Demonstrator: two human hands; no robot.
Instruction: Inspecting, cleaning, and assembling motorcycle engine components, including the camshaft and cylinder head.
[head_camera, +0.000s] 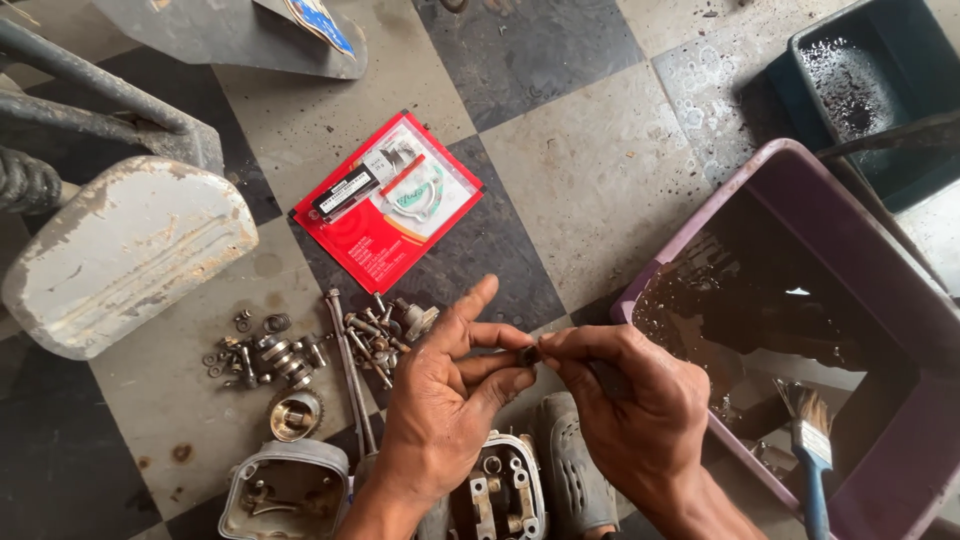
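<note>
Both hands (520, 385) pinching one small dark part (527, 355)

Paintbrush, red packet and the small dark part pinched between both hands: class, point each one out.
paintbrush (806, 432): head view, on the metal band below the bristles.
red packet (372, 240): head view, on its red lower half.
small dark part (527, 354): head view, on its visible middle between the fingers.

Both hands (540, 385) on small dark part (527, 355)
</note>
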